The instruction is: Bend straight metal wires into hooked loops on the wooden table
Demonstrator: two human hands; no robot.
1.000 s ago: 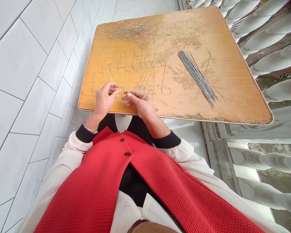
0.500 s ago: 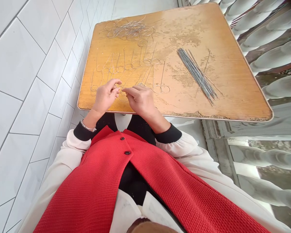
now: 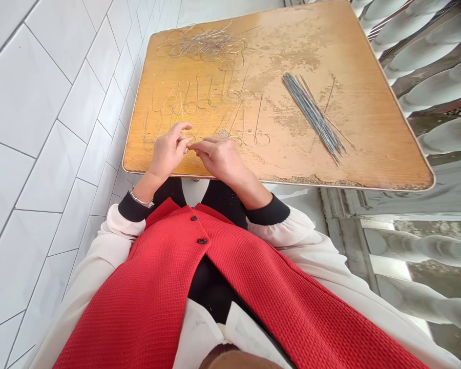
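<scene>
My left hand [image 3: 169, 151] is closed above the near left part of the wooden table [image 3: 269, 166], thumb and fingertips pinched on a thin wire [image 3: 182, 105] that sticks up past the fingers. Close against it, my right hand [image 3: 223, 156] is also closed, its fingertips pinched at the same spot; what they grip is too small to make out. Beyond both hands lie several wires bent into loops with straight legs [image 3: 204, 102]. One looped wire [image 3: 256, 138] rests just right of my right hand.
A tangled heap of bent wires [image 3: 207, 43] lies at the table's far left. A bundle of straight grey wires [image 3: 313, 118] lies on the right, with a few loose ones across it. A tiled wall [image 3: 42, 92] stands left, a white balustrade [image 3: 441, 92] right.
My right hand has shifted slightly left, so its fingertips now meet those of my left hand. A thin wire now shows upright above my left hand.
</scene>
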